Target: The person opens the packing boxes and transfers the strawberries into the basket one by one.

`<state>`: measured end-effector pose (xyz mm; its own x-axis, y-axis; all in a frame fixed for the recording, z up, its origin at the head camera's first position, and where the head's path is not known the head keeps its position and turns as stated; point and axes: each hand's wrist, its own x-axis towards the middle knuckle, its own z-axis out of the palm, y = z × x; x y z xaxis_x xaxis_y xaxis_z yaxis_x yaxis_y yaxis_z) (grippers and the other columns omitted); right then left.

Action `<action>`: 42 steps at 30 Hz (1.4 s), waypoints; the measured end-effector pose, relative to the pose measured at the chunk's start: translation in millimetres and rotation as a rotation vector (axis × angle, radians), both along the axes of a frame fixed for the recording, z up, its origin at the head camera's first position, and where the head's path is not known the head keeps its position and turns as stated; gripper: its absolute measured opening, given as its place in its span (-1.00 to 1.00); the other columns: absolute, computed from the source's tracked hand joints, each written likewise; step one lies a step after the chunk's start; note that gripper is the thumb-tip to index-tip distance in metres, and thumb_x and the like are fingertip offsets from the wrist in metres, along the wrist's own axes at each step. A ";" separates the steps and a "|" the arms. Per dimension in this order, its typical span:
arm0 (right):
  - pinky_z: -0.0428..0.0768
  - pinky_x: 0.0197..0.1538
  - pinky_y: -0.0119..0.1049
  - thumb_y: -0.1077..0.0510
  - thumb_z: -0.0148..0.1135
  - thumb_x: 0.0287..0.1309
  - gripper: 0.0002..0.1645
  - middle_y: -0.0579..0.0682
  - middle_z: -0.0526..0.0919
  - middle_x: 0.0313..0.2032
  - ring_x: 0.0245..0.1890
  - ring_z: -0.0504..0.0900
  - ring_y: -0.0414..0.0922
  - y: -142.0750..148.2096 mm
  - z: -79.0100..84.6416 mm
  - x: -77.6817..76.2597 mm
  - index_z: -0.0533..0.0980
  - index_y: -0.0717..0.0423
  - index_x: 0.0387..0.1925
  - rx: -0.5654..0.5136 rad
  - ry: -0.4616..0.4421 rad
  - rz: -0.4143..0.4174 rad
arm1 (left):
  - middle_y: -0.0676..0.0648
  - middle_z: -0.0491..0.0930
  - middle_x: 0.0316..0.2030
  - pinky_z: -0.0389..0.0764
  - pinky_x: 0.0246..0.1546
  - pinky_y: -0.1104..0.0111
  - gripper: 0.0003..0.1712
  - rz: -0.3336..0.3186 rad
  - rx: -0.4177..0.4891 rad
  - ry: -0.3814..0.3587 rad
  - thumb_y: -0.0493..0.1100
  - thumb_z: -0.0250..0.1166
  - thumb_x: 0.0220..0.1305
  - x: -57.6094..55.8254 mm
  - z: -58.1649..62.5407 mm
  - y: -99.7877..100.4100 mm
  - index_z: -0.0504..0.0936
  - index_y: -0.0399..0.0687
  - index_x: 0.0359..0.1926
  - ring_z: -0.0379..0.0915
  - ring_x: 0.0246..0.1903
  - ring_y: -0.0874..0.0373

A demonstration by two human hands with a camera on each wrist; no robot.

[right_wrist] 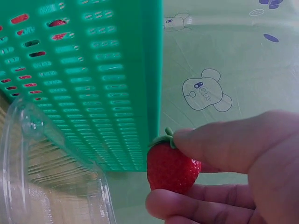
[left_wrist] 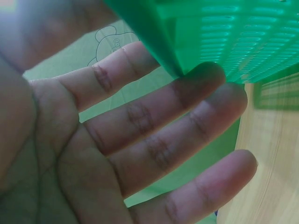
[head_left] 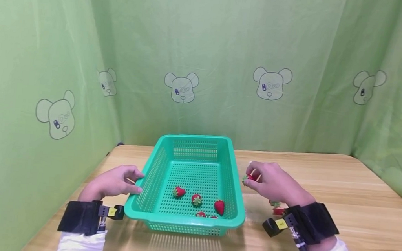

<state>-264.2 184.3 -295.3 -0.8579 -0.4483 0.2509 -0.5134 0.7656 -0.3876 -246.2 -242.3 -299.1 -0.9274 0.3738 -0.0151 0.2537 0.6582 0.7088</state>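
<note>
A green plastic basket (head_left: pixel 237 183) with slotted walls stands on the table. Several red strawberries (head_left: pixel 219 207) with green leaves lie on its floor, toward the near side. At the basket's left rim is my left hand (head_left: pixel 120 182), its fairly straight fingers touching the edge; in the left wrist view some fingertips (left_wrist: pixel 205 74) rest against the outer wall. Just outside the right rim, my right hand (head_left: pixel 271 182) pinches one strawberry (right_wrist: pixel 170 167) between thumb and fingers, leaves upward in the right wrist view.
A clear plastic box (right_wrist: pixel 100 191) sits beside the basket's right wall, below my right hand. More red and green pieces (head_left: pixel 279 211) show beneath the right wrist, partly hidden. A green curtain (head_left: pixel 216 115) with bear drawings hangs behind the wooden table (head_left: pixel 344 192) and along its sides.
</note>
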 end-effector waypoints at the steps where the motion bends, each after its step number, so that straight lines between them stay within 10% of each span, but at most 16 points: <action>1: 0.67 -0.42 -0.24 0.10 0.29 0.14 -0.82 0.00 0.65 -0.43 -0.45 0.58 -0.15 -0.1 0.4 0.1 0.52 0.11 -0.28 -0.001 0.003 0.002 | -0.37 0.51 0.06 0.63 -0.06 -0.01 -0.64 0.000 -0.001 0.000 -0.19 0.38 0.09 0.1 0.2 0.0 0.49 -0.25 -0.14 0.45 0.02 -0.28; 42: 0.70 -0.45 -0.30 0.13 0.31 0.12 -0.80 0.02 0.71 -0.40 -0.43 0.66 -0.17 -24.5 2.1 10.3 0.56 0.14 -0.24 -0.114 0.129 0.043 | -0.34 0.53 0.04 0.62 -0.05 -0.01 -0.63 0.024 -0.003 -0.006 -0.20 0.38 0.08 0.4 -0.3 0.3 0.50 -0.24 -0.12 0.46 0.01 -0.25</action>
